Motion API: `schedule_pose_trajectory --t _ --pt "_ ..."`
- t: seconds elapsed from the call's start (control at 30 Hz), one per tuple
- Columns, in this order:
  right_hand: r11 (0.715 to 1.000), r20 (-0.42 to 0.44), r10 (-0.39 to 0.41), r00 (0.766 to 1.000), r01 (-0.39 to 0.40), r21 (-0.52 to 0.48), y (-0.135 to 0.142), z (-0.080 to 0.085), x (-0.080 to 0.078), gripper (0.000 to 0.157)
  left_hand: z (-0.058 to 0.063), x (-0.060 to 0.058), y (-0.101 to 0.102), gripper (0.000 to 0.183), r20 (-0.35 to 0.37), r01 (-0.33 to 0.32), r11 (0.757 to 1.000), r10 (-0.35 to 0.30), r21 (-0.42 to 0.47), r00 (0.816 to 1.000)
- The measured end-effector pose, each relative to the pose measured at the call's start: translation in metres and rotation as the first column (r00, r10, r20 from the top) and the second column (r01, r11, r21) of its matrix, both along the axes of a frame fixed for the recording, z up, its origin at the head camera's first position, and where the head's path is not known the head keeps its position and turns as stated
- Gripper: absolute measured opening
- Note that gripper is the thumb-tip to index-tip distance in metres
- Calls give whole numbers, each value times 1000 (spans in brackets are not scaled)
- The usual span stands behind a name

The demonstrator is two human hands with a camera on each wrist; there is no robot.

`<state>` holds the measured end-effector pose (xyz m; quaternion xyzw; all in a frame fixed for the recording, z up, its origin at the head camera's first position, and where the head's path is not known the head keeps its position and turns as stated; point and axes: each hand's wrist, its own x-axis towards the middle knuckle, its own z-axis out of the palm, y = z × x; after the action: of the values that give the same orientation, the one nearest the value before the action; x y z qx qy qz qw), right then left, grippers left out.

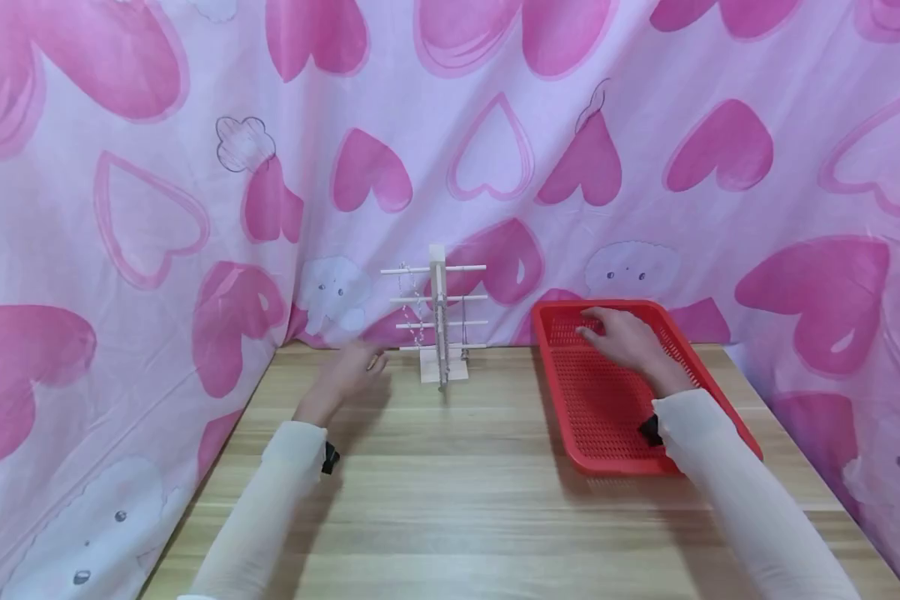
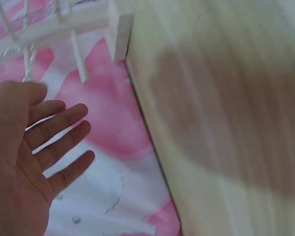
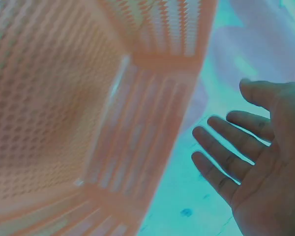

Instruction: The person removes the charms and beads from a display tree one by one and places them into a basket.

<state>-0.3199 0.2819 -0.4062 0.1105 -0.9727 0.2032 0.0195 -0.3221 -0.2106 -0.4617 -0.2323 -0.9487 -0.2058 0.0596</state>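
A pale wooden jewelry stand (image 1: 437,254) with several horizontal pegs stands at the back of the table. A light beaded necklace (image 1: 419,321) hangs on its left pegs, a chain (image 1: 442,333) runs down its middle, and a dark necklace (image 1: 463,321) hangs at its right. My left hand (image 1: 348,375) hovers left of the stand, holding nothing. Its fingers are spread and relaxed in the left wrist view. Over the red plastic basket (image 1: 558,392) is my right hand (image 1: 622,337), likewise holding nothing. The right wrist view shows its fingers apart, beside the basket wall (image 3: 137,128).
The light wood table (image 1: 435,500) meets a pink heart-patterned curtain (image 1: 480,150) behind and at both sides. The basket's raised rim lies along the right part of the table. Dark wrist cameras (image 1: 330,458) sit at the sleeve cuffs.
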Motion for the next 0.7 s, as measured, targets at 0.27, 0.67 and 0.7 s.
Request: schedule_pose_trajectory --t 0.27,0.67,0.7 --pt "979 -152 33 988 -63 -196 -60 25 -8 31 -28 10 33 32 36 13 1000 -12 -22 999" --pt "944 -262 32 964 -116 -309 -147 48 -19 24 -57 14 63 56 73 91 981 -79 -172 994" --pt "942 -271 24 962 -112 -315 -151 48 -21 24 -59 13 64 57 75 93 980 -80 -176 994"
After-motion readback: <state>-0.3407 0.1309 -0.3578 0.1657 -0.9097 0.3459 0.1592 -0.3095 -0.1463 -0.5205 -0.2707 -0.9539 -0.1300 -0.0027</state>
